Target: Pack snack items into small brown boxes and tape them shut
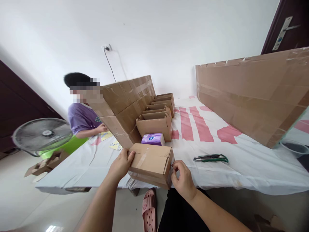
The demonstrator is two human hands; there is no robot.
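Note:
A closed cardboard box (149,161) with clear tape across its top sits at the front edge of the table. My left hand (123,162) grips its left end, thumb on top. At the right end, my right hand (182,175) has its thumb and forefinger pinched against the box side; what they hold is too small to make out. Just behind the box lies a purple tissue pack (152,139). A green utility knife (211,158) rests on the cloth to the right.
Open cardboard boxes (154,127) stand in a row beside a tall cardboard panel (127,106). A large cardboard sheet (251,93) stands at right. A person in a purple shirt (83,117) is at left, near a fan (45,133). A bowl (295,147) is far right.

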